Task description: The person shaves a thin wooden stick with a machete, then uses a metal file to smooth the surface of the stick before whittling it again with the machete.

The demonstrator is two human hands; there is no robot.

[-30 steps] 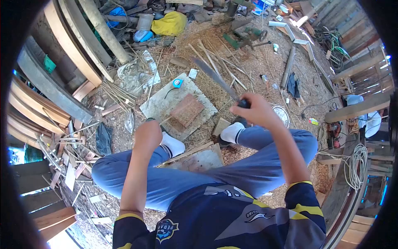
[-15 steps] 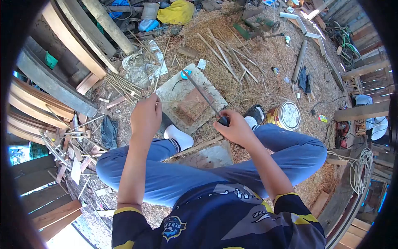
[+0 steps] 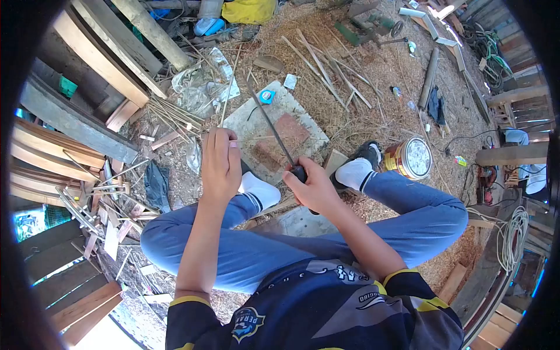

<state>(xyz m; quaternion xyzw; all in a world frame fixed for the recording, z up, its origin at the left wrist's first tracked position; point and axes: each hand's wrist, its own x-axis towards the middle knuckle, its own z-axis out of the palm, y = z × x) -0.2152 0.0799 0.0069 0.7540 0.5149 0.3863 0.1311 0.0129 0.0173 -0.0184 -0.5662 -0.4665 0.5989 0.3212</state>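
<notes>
While the person sits cross-legged on the litter-strewn ground, the right hand (image 3: 315, 189) is closed tight round the black handle of a long knife (image 3: 271, 125). The blade slants up and away over a grey board (image 3: 239, 125), apparently to keep the edge clear of the body. The left hand (image 3: 220, 166) is curled shut on a thin wooden sliver (image 3: 252, 140) and holds it out toward the blade above a brick (image 3: 286, 140), which probably serves as a chopping base. A tin can (image 3: 411, 157) stands beside one shoe.
</notes>
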